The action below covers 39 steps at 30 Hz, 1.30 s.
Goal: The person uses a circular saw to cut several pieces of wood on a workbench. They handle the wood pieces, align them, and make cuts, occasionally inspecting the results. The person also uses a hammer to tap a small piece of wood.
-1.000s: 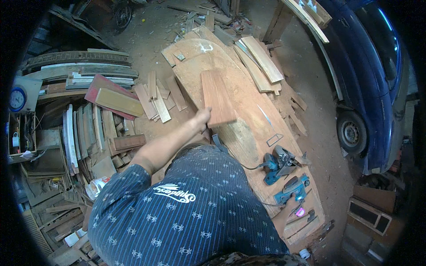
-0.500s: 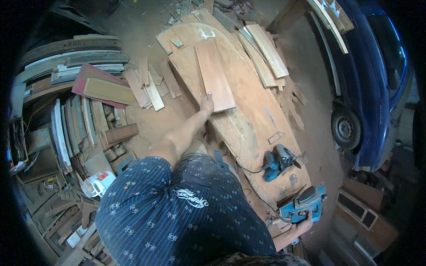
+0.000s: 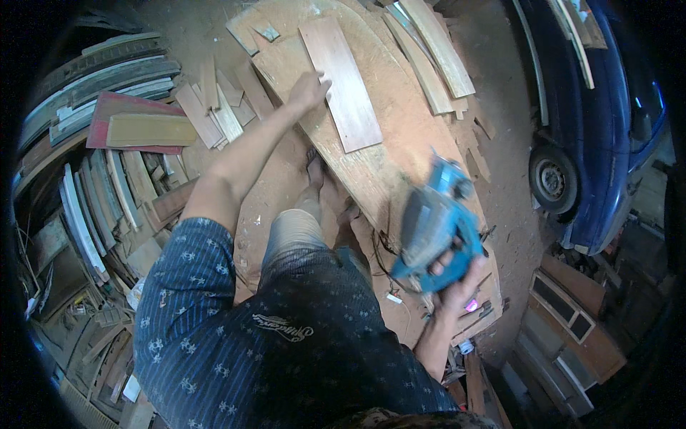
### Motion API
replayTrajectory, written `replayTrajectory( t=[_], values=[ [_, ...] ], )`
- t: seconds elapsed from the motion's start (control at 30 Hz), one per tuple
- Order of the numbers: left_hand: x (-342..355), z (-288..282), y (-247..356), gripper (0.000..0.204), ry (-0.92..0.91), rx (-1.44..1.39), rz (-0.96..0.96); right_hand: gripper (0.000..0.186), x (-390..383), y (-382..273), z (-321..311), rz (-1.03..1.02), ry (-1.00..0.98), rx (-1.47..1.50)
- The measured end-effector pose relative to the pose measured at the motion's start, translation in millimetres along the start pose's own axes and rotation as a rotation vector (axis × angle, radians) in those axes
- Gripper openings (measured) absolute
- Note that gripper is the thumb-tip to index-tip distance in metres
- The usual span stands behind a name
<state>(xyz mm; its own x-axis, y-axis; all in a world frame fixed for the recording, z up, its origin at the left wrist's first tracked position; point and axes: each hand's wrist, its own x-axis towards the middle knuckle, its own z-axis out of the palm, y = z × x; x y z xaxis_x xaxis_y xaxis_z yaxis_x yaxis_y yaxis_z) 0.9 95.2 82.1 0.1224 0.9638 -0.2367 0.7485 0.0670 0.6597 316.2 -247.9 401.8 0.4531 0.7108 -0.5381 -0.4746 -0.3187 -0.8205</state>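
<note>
A flat, reddish-brown wooden board (image 3: 346,93) lies on the broad wooden worktop (image 3: 400,154). My left hand (image 3: 310,91) is closed at the board's left long edge, its fingertips just over the top face. In my right hand (image 3: 461,279) is a blue electric planer (image 3: 436,222), gripped by its handle and held raised over the near part of the worktop. The planer is smeared by motion and hides much of the top beneath it. Its cord runs down by the worktop's left edge.
Pale planks (image 3: 432,53) lie along the worktop's right side. Short offcuts (image 3: 214,107) are on the floor at left, near stacked timber (image 3: 114,79). A blue car (image 3: 600,121) stands at right. A framed wooden panel (image 3: 572,314) leans at lower right.
My right hand has lifted the planer from the lower right up and leftward over the worktop. My left hand has shifted from the board's near end to its left edge.
</note>
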Motion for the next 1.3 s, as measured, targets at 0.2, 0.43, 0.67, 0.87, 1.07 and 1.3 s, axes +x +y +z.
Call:
replayTrajectory(
  t=[0.2,0.43,0.67,0.87,1.07,1.3],
  values=[
    [83.2,-6.2,12.6,0.064,0.052,0.395,0.217,0.039,73.5,126.8,58.9,0.067,-0.164,-0.424],
    [136.3,10.9,-22.5,0.103,-0.053,0.558,0.241,0.034,129.1,224.9,31.2,-0.263,-0.364,-0.844],
    [143.0,13.8,-24.0,0.106,-0.069,0.542,0.235,0.032,164.1,218.1,66.0,-0.297,-0.462,-0.821],
    [133.4,-1.4,-11.3,0.107,-0.115,0.523,0.163,0.029,181.4,220.7,98.7,-0.333,-0.471,-0.783],
    [134.8,0.0,-7.1,0.105,-0.117,0.488,0.153,0.028,196.0,220.1,123.4,-0.306,-0.488,-0.753],
    [129.5,-13.0,1.0,0.097,-0.139,0.509,0.149,0.027,208.0,210.3,160.6,-0.392,-0.502,-0.766]
  ],
)
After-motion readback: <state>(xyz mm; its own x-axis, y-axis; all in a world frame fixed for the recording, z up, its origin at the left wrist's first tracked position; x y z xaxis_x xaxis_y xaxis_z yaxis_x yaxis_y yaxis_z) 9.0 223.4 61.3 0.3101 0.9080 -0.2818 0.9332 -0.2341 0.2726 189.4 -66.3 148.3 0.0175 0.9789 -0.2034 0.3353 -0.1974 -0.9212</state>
